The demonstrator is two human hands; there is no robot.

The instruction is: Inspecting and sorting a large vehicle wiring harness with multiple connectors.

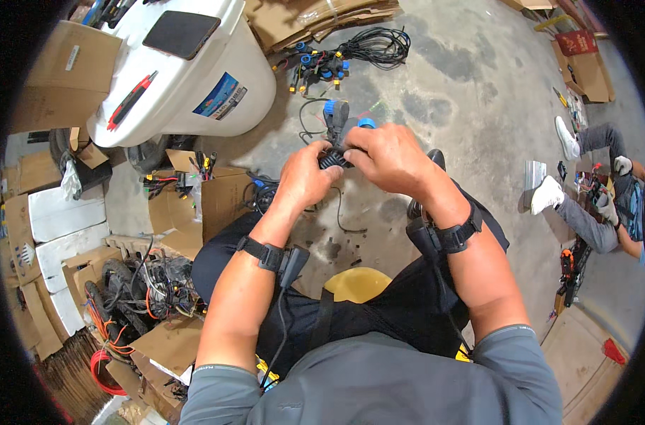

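Through the head camera I see my left hand [305,176] and right hand [395,157] grasping a coiled black cable [331,159] between them, over the concrete floor [478,106]. To keep it tidy, I'd pin the turns under the left thumb and guide gently with the right, avoiding kinks. Ahead-left, a white tub [255,95] bears a blue printed label [220,95].

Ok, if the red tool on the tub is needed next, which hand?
Left hand, likely: it's nearer the red tool and tub; the right hand would reach across. Both are at the coiled cable.
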